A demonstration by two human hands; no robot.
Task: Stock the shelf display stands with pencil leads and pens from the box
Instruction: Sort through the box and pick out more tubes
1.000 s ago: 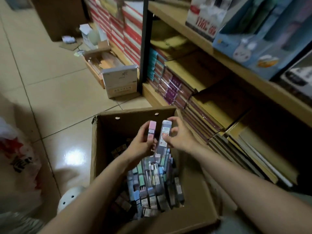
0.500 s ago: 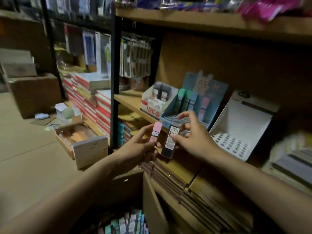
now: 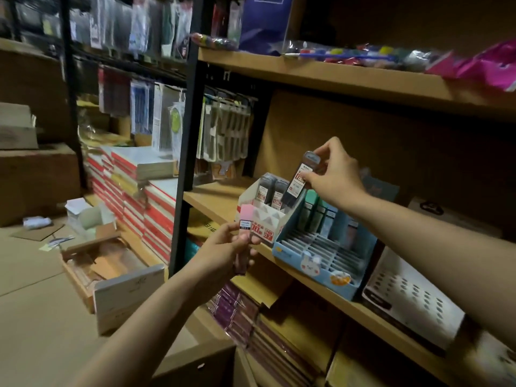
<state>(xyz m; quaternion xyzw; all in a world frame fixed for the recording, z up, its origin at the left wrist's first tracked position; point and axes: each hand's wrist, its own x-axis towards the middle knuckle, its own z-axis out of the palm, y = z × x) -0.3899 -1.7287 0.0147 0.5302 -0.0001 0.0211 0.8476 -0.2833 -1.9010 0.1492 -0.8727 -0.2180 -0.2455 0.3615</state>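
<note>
My right hand (image 3: 333, 174) grips a dark pencil lead case (image 3: 298, 180) by its top, tilted, its lower end at the back row of the white and red display stand (image 3: 264, 219). Two similar dark cases (image 3: 269, 192) stand in that stand. My left hand (image 3: 231, 247) holds a pink-capped lead case (image 3: 245, 233) upright in front of the stand, below the shelf edge. A blue display stand (image 3: 315, 261) with a gridded tray and a few pastel cases at its back sits to the right. The cardboard box's rim (image 3: 195, 358) shows at the bottom.
A white perforated display stand (image 3: 410, 300) lies further right on the wooden shelf (image 3: 212, 196). Stacked notebooks (image 3: 145, 191) fill the left shelving; books lie below. An open wooden crate (image 3: 106, 272) sits on the floor. The upper shelf (image 3: 335, 76) holds coloured packets.
My view rose from the box to the shelf. My right hand carried the dark case up and right to the white stand. My left hand stayed lower with the pink case.
</note>
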